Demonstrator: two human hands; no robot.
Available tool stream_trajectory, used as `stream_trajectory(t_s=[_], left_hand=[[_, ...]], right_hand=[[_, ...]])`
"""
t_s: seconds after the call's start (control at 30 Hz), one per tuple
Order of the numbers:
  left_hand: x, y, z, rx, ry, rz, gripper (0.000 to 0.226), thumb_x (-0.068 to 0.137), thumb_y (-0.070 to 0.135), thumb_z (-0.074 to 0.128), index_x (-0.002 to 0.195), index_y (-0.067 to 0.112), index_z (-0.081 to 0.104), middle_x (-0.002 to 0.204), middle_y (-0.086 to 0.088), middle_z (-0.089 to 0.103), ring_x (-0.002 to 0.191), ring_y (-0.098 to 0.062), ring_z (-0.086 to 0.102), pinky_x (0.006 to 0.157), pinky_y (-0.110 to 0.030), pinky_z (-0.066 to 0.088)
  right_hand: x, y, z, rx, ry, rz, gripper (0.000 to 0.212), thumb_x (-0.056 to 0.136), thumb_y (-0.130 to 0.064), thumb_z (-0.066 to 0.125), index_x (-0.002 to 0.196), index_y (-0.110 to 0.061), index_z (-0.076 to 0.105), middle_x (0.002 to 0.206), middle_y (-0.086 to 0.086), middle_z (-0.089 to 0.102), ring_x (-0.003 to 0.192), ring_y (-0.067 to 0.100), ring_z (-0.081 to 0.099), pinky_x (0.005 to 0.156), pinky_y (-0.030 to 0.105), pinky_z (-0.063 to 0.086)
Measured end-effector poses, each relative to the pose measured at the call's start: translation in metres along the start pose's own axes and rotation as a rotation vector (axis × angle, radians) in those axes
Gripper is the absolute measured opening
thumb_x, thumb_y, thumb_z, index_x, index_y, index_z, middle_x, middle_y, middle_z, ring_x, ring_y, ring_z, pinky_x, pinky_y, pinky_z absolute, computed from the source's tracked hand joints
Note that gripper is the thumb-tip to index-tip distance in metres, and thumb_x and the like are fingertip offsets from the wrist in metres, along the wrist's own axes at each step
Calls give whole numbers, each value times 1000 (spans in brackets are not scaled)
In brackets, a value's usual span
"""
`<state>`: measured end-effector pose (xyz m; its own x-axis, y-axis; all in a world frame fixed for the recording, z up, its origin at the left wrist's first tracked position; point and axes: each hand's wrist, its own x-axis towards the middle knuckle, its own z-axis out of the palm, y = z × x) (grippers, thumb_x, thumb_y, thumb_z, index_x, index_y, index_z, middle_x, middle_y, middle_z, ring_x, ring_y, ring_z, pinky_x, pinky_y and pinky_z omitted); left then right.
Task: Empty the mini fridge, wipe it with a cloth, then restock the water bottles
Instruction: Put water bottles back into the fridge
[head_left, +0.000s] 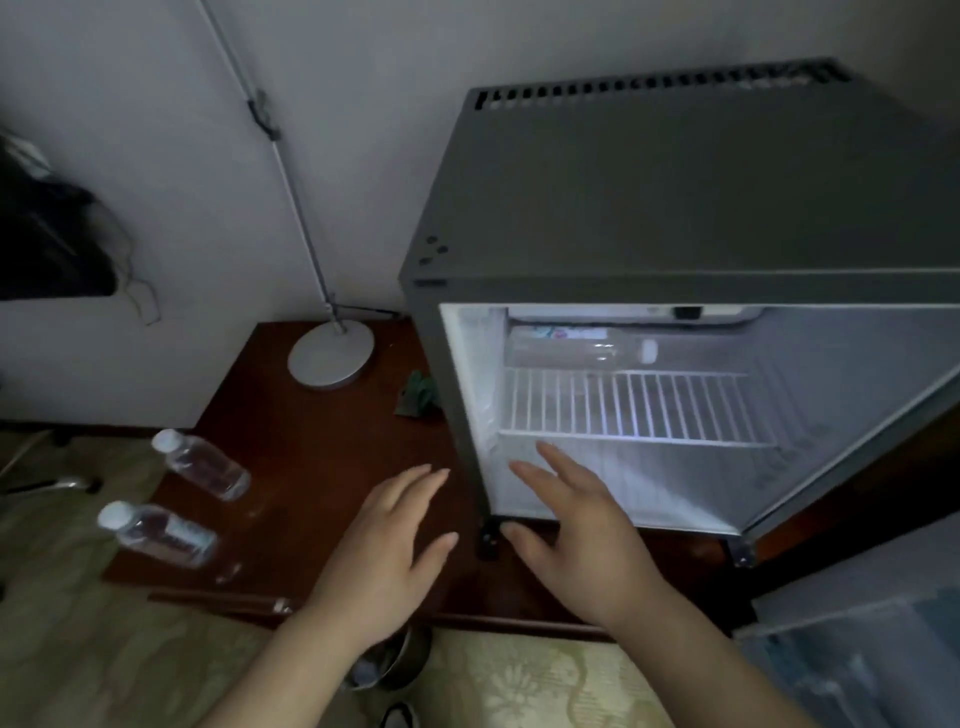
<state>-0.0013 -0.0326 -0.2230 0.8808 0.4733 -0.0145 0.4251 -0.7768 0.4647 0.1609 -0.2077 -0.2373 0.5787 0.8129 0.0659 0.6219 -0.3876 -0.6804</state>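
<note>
The grey mini fridge (675, 208) stands open on a dark wooden table (311, 441). One clear water bottle (576, 349) lies on its side at the back of the white wire shelf (634, 410). Two more water bottles stand on the table to the left, one farther (202, 465) and one nearer (158, 535). A green cloth (420, 395) lies crumpled beside the fridge's left wall. My left hand (389, 551) hovers over the table with straight fingers, holding nothing. My right hand (576, 530) is spread in front of the fridge's lower compartment, also holding nothing.
A floor lamp's round base (331, 353) sits on the table's far corner, its pole leaning up the wall. The fridge door (852, 639) hangs open at the lower right. A small metal bin (389, 660) stands on the patterned carpet below the table edge.
</note>
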Motion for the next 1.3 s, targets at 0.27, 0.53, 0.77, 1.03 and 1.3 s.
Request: stream_trajectory(t_s=[0.27, 0.53, 0.77, 1.03, 1.3], left_hand=[[-68, -98, -31, -57, 198, -247, 58, 95, 40, 62, 149, 32, 42, 150, 16, 37, 141, -7, 34, 112, -34, 42], [-132, -239, -85, -127, 344, -457, 62, 92, 40, 67, 148, 26, 44, 143, 19, 35, 137, -12, 41, 109, -36, 42], [-162, -340, -130, -197, 324, -575, 69, 91, 42, 67, 152, 34, 35, 151, 11, 37, 137, -10, 41, 108, -33, 43], [-170, -389, -141, -234, 254, -543, 71, 93, 42, 65, 155, 32, 31, 155, 10, 35, 136, -3, 36, 106, -22, 33], [-171, -407, -133, -276, 216, -520, 71, 90, 40, 68, 153, 29, 35, 153, 9, 38, 136, -5, 39, 108, -23, 36]], right_hand=[[28, -62, 83, -59, -291, -169, 68, 90, -55, 62, 152, -43, 36, 164, -11, 21, 149, 8, 22, 117, 18, 19], [90, -182, 197, -86, -443, -247, 67, 92, -52, 62, 152, -45, 33, 165, -8, 19, 150, 12, 20, 118, 22, 22], [146, -285, 280, -119, -470, -319, 66, 93, -45, 63, 152, -43, 33, 162, -6, 26, 142, 22, 36, 112, 30, 34], [179, -318, 343, -263, -527, -270, 74, 92, -40, 64, 155, -39, 26, 166, 3, 19, 146, 28, 33, 114, 38, 39], [183, -321, 356, -291, -486, -185, 70, 93, -36, 63, 154, -37, 29, 163, -4, 23, 136, 26, 45, 107, 38, 46]])
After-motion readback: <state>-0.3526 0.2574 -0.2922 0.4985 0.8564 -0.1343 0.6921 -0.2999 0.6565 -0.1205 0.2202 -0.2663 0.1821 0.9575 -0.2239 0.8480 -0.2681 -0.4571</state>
